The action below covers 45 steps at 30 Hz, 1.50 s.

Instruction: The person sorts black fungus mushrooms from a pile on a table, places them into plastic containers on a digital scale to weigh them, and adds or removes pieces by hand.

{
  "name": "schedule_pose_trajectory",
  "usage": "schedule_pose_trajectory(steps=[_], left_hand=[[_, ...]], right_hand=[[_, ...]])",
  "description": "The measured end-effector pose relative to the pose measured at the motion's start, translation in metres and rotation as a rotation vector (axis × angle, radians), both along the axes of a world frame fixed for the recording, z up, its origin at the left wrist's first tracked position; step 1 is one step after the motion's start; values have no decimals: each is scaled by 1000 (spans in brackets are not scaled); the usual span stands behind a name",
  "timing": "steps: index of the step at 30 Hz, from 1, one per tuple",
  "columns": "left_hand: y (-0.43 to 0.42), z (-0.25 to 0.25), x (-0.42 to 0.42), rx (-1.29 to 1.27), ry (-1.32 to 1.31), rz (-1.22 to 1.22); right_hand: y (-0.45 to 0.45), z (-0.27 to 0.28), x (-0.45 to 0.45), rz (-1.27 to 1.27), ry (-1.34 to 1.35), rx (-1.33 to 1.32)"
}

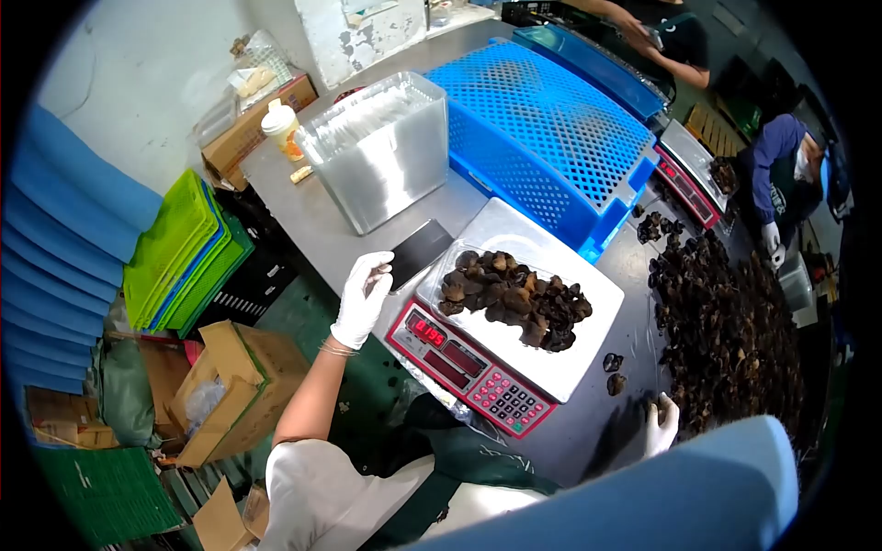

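Note:
A red and white digital scale (473, 367) stands on the metal table. On its plate lies a clear tray (457, 256) heaped with dark brown, mushroom-like pieces (514, 298). My left hand (365, 298), in a white glove, is raised at the scale's left corner beside a dark flat phone-like object (421, 253); its fingers are apart and hold nothing visible. My right hand (661, 426), also gloved, is low at the right, near two loose dark pieces (615, 374). Blue material partly covers it, and whether it holds anything is hidden.
A clear bin of trays (381, 174) and a blue perforated crate (524, 174) stand behind the scale. A large dark pile (726, 331) spreads at right. Two people work beyond, beside a second scale (684, 188). Cartons (234, 395) sit at lower left.

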<state>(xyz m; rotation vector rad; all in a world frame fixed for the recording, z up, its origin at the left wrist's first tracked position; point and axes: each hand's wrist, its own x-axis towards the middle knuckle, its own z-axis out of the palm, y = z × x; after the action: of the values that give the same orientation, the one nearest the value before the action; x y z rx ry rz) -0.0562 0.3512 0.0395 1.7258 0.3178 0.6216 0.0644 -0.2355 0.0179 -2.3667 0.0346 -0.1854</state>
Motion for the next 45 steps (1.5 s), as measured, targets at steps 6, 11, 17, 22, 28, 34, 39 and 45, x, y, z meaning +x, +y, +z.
schedule_pose_trajectory(steps=[6,11,17,22,28,34,39,45], left_hand=[[-32,42,44,424,-79,-105],[-63,65,80,683,-53,-343],[-82,40,101,1021,-157,-471],[-81,43,97,1063,-144,-491],[-77,40,97,1008,-135,-528],[-79,41,99,1022,-102,-541],[-79,42,99,1057,-130,-522],[-78,40,97,1035,-106,-526]], right_hand=[[82,44,-17,212,-10,48],[146,68,-7,391,6,96],[223,91,34,517,-280,25],[259,81,58,782,-315,-235],[248,83,63,704,20,150],[239,100,47,874,-64,-59],[242,100,42,814,-3,-106],[190,109,49,409,-148,262]])
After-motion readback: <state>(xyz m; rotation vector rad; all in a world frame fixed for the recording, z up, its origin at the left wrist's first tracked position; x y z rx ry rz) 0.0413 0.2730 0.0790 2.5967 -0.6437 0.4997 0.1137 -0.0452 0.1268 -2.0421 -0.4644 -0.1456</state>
